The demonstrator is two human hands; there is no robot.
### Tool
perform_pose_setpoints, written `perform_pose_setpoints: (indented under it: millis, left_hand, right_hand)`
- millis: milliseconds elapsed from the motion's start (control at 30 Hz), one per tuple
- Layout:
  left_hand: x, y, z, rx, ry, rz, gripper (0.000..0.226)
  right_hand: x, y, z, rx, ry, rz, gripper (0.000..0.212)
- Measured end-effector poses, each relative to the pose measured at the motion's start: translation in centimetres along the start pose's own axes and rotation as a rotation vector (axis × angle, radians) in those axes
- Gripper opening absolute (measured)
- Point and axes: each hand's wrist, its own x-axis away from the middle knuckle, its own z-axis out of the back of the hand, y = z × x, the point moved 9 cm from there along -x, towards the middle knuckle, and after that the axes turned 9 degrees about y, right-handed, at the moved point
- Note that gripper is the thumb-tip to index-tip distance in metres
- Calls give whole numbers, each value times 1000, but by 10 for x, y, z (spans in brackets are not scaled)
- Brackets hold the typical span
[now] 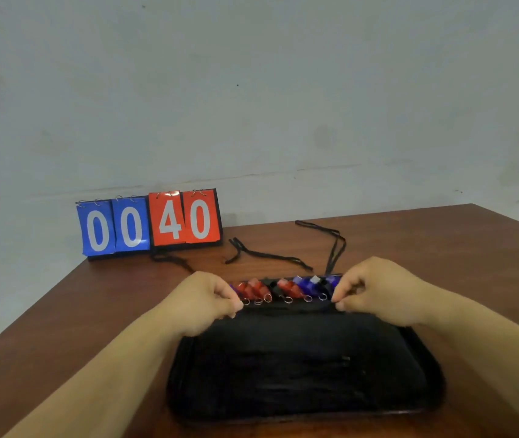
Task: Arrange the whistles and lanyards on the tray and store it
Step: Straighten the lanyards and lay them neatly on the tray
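Pinching the end whistles (283,290) of the mid-frame row, left hand (207,300) and right hand (378,292) could scatter them off the tray (430,371) by tugging unevenly.

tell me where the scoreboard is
In the head view, the scoreboard stands at the far left of the table, beyond the tray and left of the loose lanyards.

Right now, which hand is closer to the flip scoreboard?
Left. The left hand lies in front of the scoreboard, slightly to its right; the right hand is farther right, beyond the row of whistles.
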Motion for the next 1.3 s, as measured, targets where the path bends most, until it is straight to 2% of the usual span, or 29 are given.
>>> perform_pose_setpoints:
  millis: [133,233,733,1000,1300]
  left_hand:
    - [16,-4,-12,-127,-40,-31,9]
    - [25,-1,-16,-184,-86,-64,9]
    - [37,-4,-22,-212,-146,-126,7]
    - [45,3,-23,-308,-225,-186,23]
    - [50,9,-17,-321,-164,-238,25]
  right_hand:
    - [18,-5,-26,41,-50,54,11]
    - [24,-10,-37,44,-88,58,7]
    - [40,-10,-42,71,-193,-3,12]
    - [50,-19,-40,57,-225,-6,21]
    - [45,-27,-42,102,-233,13,17]
